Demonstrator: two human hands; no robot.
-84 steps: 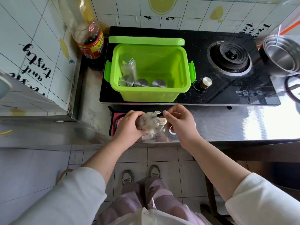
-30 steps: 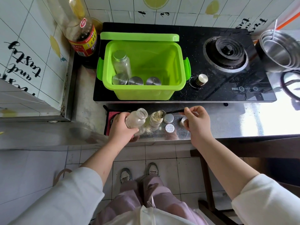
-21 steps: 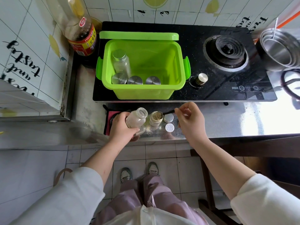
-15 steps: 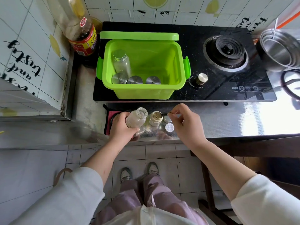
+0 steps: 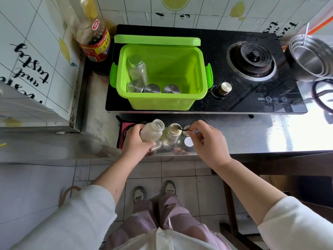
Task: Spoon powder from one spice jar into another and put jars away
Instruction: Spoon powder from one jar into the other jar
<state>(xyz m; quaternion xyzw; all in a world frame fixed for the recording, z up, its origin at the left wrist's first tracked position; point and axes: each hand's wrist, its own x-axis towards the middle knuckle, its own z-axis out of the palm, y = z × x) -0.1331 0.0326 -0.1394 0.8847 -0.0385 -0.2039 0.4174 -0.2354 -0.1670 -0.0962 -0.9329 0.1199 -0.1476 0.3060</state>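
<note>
My left hand (image 5: pixel 135 142) grips an open glass spice jar (image 5: pixel 153 130) with pale powder, tilted to the right above the steel counter. Beside it stands a second open jar (image 5: pixel 173 132), nearly full of beige powder. My right hand (image 5: pixel 207 141) pinches a small dark spoon (image 5: pixel 183 129) whose bowl dips into that second jar's mouth. Two lids (image 5: pixel 188 141) lie on the counter between the jar and my right hand. The green plastic box (image 5: pixel 160 102) on the stove holds several capped jars (image 5: pixel 137 69).
A big sauce bottle (image 5: pixel 93 38) stands at the back left corner. The black gas stove (image 5: pixel 252 60) has its burner at right, with steel bowls (image 5: pixel 311 58) beyond it. A red cloth (image 5: pixel 122 130) lies under my left hand. Spilled powder (image 5: pixel 166 144) dusts the counter.
My left hand set the jars apart and kept one tilted. My right hand swung the spoon from the right side back into the standing jar's mouth.
</note>
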